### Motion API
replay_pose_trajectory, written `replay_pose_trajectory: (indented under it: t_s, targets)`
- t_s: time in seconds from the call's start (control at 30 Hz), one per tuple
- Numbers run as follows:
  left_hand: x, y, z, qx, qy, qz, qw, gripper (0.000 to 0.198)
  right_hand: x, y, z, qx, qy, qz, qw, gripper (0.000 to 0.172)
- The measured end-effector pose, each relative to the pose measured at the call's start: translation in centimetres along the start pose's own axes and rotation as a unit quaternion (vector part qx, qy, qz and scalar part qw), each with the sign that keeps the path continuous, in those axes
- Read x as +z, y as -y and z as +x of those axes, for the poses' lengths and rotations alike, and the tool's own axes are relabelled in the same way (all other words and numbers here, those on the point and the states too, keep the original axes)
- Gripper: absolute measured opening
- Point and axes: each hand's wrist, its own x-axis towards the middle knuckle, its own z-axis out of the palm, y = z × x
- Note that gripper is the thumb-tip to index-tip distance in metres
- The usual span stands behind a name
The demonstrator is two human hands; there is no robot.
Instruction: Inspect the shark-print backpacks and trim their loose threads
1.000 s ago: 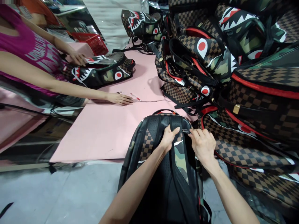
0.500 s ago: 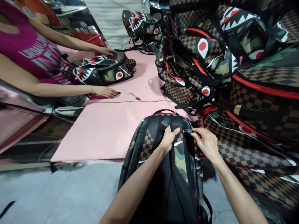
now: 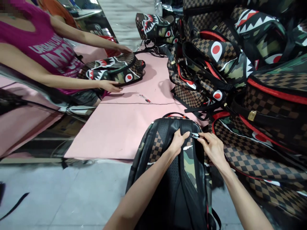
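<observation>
A black backpack point(image 3: 168, 179) with checkered and camouflage patches stands upright before me, its strap side facing me. My left hand point(image 3: 178, 140) grips the right-hand shoulder strap point(image 3: 185, 125) near its top, thumb pressed on it. Just right of that, my right hand point(image 3: 212, 145) pinches small metal snips point(image 3: 194, 135), whose tips point left at the strap edge by my left thumb. What the tips touch is too small to tell.
Many checkered shark-face backpacks point(image 3: 254, 153) are piled along the right. Across the pink table point(image 3: 107, 127), a person in a magenta top point(image 3: 45, 48) has both hands at another backpack point(image 3: 115, 72). A pen point(image 3: 145, 99) lies mid-table.
The whole view has shifted, so the scene sits further right. The other person's near hand has lifted off the table and a dark tool there. My hands keep their holds.
</observation>
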Motion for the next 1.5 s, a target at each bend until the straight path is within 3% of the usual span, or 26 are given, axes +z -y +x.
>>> replay_pose_trajectory:
  t_s: [0.13,0.27,0.4,0.5,0.57,0.7,0.77,0.87,0.93,1.03,1.1,1.2,1.5]
  targets:
    - [0.0,0.0,0.0,0.000,0.026,-0.028,0.999,0.033,1.4,-0.9,0.0,0.075,-0.001,0.120,0.990,0.023]
    - [-0.3,-0.1,0.0,-0.011,0.046,-0.038,0.998,0.034,3.2,-1.0,0.3,0.191,-0.048,0.277,0.941,0.033]
    - [-0.4,0.5,0.4,-0.012,0.009,-0.065,0.998,0.036,4.9,-0.1,0.7,0.221,-0.007,0.262,0.940,0.035]
    - [-0.2,1.1,-0.1,-0.011,-0.014,-0.041,0.999,0.033,5.8,0.2,1.0,0.223,-0.028,0.271,0.936,0.029]
    - [-0.4,0.9,-1.5,0.009,-0.032,0.038,0.999,0.028,6.1,0.0,1.1,0.234,-0.052,0.296,0.925,0.025]
    - [-3.2,-2.7,-5.7,0.070,0.030,0.275,0.958,0.012,6.0,-0.4,0.9,0.289,-0.108,0.378,0.873,0.027]
    - [-5.5,-5.6,-6.4,0.120,0.033,0.323,0.938,0.013,5.9,-0.5,0.8,0.305,-0.112,0.391,0.861,0.031]
    - [-8.7,-8.9,-4.1,0.167,-0.123,0.302,0.930,0.010,6.0,-0.2,0.9,0.320,-0.081,0.346,0.878,0.038]
    - [-9.8,-9.5,-1.5,0.134,-0.159,0.276,0.939,0.014,6.2,0.3,1.2,0.333,-0.044,0.322,0.885,0.041]
    - [-10.2,-8.6,1.1,0.053,-0.133,0.179,0.973,0.018,6.4,0.9,1.7,0.344,-0.029,0.375,0.860,0.040]
    - [-10.3,-7.6,1.4,-0.004,-0.098,0.090,0.991,0.017,6.3,1.1,1.9,0.349,-0.026,0.437,0.829,0.039]
    - [-10.9,-6.9,0.9,-0.058,-0.073,0.027,0.995,0.010,5.8,1.0,1.9,0.352,0.009,0.493,0.796,0.040]
    - [-12.0,-6.5,1.6,-0.083,-0.085,0.026,0.993,0.017,5.1,0.1,1.8,0.329,0.061,0.535,0.776,0.041]
